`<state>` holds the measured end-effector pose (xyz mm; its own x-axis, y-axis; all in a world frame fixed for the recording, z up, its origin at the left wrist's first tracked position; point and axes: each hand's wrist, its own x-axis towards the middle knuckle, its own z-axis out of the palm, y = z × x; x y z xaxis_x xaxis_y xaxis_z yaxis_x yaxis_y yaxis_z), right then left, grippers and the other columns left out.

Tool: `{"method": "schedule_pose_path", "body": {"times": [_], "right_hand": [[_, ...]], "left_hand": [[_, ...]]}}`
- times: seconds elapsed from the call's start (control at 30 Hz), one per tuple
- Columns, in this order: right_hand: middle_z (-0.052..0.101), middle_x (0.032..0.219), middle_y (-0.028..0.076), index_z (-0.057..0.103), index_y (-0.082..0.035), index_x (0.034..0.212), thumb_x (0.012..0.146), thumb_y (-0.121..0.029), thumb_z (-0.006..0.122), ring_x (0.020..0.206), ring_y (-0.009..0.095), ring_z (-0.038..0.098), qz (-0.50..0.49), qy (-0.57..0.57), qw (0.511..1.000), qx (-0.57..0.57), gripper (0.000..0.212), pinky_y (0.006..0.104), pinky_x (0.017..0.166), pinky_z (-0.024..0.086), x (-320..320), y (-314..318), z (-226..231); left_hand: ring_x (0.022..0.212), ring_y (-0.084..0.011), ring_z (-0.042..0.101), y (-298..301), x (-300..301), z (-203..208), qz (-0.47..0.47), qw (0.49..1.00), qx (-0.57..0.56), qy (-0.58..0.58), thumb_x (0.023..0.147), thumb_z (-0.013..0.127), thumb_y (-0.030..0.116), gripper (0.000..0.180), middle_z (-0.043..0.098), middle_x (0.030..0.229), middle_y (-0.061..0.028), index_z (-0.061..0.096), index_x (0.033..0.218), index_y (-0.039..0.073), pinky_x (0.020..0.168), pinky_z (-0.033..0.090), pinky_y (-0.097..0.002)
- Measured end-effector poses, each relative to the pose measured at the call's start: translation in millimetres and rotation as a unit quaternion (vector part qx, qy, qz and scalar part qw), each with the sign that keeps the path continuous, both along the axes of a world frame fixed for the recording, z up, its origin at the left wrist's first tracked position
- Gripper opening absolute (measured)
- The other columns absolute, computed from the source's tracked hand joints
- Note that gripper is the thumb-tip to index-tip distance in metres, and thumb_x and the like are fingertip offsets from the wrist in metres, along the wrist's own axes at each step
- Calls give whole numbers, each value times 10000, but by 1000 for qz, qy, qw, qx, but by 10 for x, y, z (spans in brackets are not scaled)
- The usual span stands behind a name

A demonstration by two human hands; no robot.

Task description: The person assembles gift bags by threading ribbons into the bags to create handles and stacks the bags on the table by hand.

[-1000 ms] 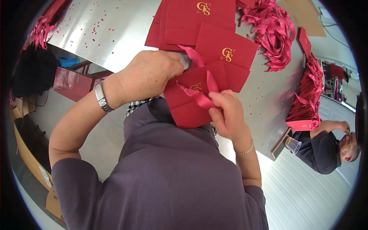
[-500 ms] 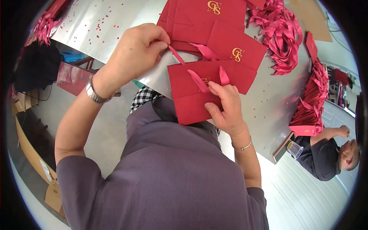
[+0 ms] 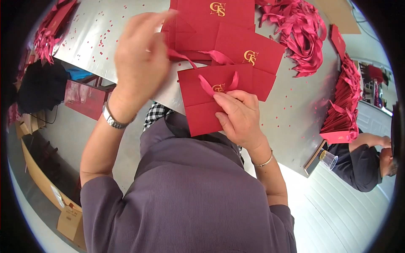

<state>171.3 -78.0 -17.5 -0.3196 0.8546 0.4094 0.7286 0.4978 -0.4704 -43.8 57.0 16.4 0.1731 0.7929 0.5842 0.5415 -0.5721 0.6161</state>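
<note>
A small red paper gift bag point(image 3: 200, 114) with a gold emblem lies flat at the near table edge. My right hand point(image 3: 242, 116) is closed on its right side, thumb and fingertips pressing the front beside a looped pink ribbon handle point(image 3: 206, 85). Another pink ribbon point(image 3: 183, 57) runs out from behind the bag's top edge toward the left. My left hand point(image 3: 141, 59) is raised beside that ribbon, motion-blurred, with its index finger stretched out. Whether the ribbon's far end touches it is hidden. More red bags point(image 3: 249, 55) overlap beyond the held one.
A heap of pink ribbons point(image 3: 301, 38) lies at the far right on the metal table point(image 3: 274, 107). Finished-looking bags with ribbons point(image 3: 344, 101) stand in a row at the right edge. A clear plastic cup point(image 3: 328, 159) is near another person point(image 3: 358, 164). Red paper dots point(image 3: 103, 40) litter the left.
My left hand has left its pinch on the ribbon and moved up and left, its index finger now extended. My right hand stays on the bag, and the view has shifted slightly.
</note>
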Motion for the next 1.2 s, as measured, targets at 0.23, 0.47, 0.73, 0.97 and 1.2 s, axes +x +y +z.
{"method": "schedule_pose_path", "body": {"times": [0.23,0.47,0.73,0.97,1.2], "right_hand": [[680,1113,34,619,-80,1165,710,-66,706,966,213,598,2,3,1000,4,463,343,802,394,-6,-17,2],[675,1078,42,608,-85,1171,710,-66,702,933,200,599,19,-1,999,30,471,337,750,403,0,-31,17],[672,926,64,633,-65,1080,663,-59,736,710,220,564,17,63,998,-16,429,340,622,385,30,-56,54],[441,1378,256,466,23,1333,790,-352,731,1156,354,487,-113,23,993,-2,711,431,944,375,59,30,95],[544,1334,138,569,3,1262,866,-680,445,1113,268,516,-92,-124,988,4,798,375,918,363,28,39,-37]], "left_hand": [[874,-264,584,189,487,52,-295,896,18,332,789,644,101,170,594,934,-61,690,950,76,728,510,-367],[824,-231,587,248,493,103,-261,909,89,314,752,623,101,70,572,844,-45,634,821,101,667,513,-355],[728,-242,571,100,398,-130,-256,935,131,207,694,630,14,178,577,839,-55,600,859,74,616,496,-347],[722,-237,595,-7,284,-193,-237,957,99,137,659,645,-40,211,619,874,-59,620,842,62,601,503,-325],[723,-204,572,29,22,-259,-141,964,121,189,684,658,60,138,584,834,1,586,783,123,586,488,-312]]}}
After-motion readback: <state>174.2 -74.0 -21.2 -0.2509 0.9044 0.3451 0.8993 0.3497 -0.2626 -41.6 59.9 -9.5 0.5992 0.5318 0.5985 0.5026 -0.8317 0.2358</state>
